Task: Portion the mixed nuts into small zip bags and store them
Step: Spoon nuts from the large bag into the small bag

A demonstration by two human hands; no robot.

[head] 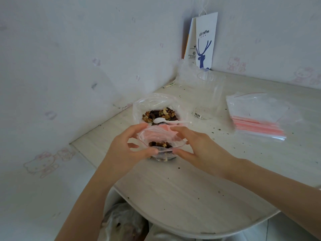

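- Zip bag (pixel 157 136), small and part-filled with nuts, is held upright low over the table (pixel 191 188), just to the near side of the big bag of mixed nuts (pixel 160 114). Whether its bottom rests on the table cannot be told.
- Its mouth is seen gaping, and the reddish zip strip is stretched from left to right between the two grips.
- The left grip (pixel 125 150) is pinched on the left end of the mouth, and the right grip (pixel 196 146) is pinched on the right end. Neither is the nearer, since one end is taken by each.
- Sealing is judged to be the coming step. The strip would have to be pressed together along that left-right axis, from one end to the other, with the bag upright so that nothing is spilled.
- A white spoon (pixel 166 120) is laid across the big bag with its handle pointing right, just beyond the fingertips. It could be knocked if the small bag were tipped to the far side.
- Open room is offered by bare table on the near side and to the right.
- The stack of empty bags (pixel 257 117) lies well apart at the right, and a clear cup (pixel 208 94) stands at the far right.
- The wall is close on the left, and a bin (pixel 121 221) is seen below the table's rounded near edge.
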